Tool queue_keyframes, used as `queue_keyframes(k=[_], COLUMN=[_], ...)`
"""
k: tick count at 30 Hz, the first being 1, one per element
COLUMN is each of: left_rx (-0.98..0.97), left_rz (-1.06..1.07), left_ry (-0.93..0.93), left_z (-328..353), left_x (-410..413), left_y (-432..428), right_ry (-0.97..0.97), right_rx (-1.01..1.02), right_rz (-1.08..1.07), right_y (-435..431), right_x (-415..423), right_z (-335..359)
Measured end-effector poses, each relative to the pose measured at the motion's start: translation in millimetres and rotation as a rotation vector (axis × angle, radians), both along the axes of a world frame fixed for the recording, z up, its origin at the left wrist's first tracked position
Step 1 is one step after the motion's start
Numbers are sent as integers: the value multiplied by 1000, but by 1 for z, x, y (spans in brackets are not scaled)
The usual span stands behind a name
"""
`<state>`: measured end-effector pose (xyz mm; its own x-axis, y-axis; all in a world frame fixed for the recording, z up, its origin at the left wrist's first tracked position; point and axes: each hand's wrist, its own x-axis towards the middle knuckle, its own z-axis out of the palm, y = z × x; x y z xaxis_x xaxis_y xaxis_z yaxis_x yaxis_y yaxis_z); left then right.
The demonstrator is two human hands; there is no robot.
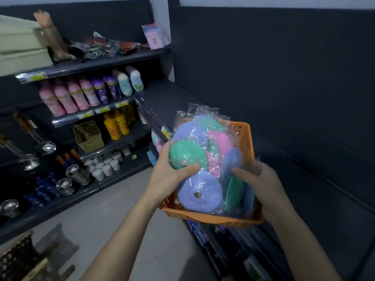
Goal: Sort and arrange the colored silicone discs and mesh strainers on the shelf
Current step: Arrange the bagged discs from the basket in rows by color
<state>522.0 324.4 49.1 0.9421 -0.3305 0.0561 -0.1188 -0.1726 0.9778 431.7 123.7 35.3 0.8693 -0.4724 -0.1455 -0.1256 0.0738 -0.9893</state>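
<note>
Your left hand is closed on the green disc at the basket's nine o'clock side, thumb pressed across its lower edge and fingers curled behind. Your right hand grips the orange basket from the three o'clock side, thumb tucked in among the upright packets.

Judging by the look of them, these discs will be light and floppy, and each sits in a clear plastic sleeve that is likely slick and crinkly. Pinch the disc itself through the wrap, near the rim, rather than the loose sleeve top, which could slide or tear. The small metal stud at the centre offers little to hold.

In the basket, a lilac disc lies flat at six o'clock, another lilac disc leans at eleven o'clock, pink discs stand in the middle, and blue and green ones stand on edge towards four o'clock. No mesh strainers show in it. The basket rests at the front lip of the dark shelf, whose board beyond, at twelve o'clock, is bare.
</note>
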Motion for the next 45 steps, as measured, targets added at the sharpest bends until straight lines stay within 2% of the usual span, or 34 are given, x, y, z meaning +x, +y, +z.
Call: queue_keyframes(k=[8, 25, 38, 45], left_rx=[56, 55, 124, 123], left_rz=[-67, -222, -564, -748], left_ry=[15, 27, 26, 95], left_z=[-7, -25, -50, -57], left_x=[102, 305, 457, 497], left_y=[12, -52, -74, -82], right_ry=[0, -22, 63, 104], right_rx=[25, 7, 32, 43], right_rz=[-99, -312, -682, -854], right_y=[23, -24, 17, 45], right_x=[83, 256, 355, 382], right_z=[-7, -31, -52, -53])
